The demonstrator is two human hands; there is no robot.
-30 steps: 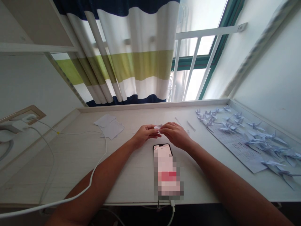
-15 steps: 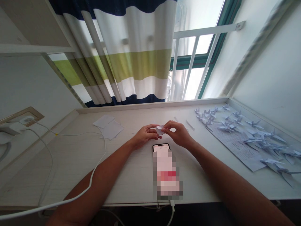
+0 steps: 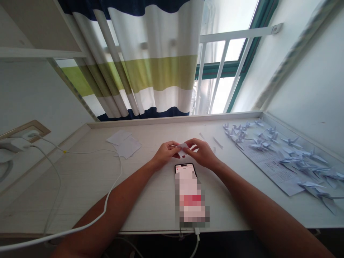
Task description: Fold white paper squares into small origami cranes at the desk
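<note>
A small folded piece of white paper point(image 3: 183, 148) is held up between my two hands, above the white desk. My left hand point(image 3: 167, 153) pinches its left side with thumb and fingers. On the right side, my right hand point(image 3: 199, 150) grips the paper with its thumb in front and fingers behind. The exact folds are too small to make out. Just below the hands lies a phone point(image 3: 185, 170) with a lit, partly blurred screen.
Several folded paper cranes point(image 3: 260, 143) cover a printed sheet point(image 3: 271, 172) at the right. Loose paper squares point(image 3: 128, 147) lie at left, and paper strips point(image 3: 218, 142) behind my right hand. A white cable point(image 3: 120, 168) crosses my left forearm.
The fingers of both hands have shifted on the paper, and the paper now sits flatter and more squarely between them. My right thumb has moved slightly lower.
</note>
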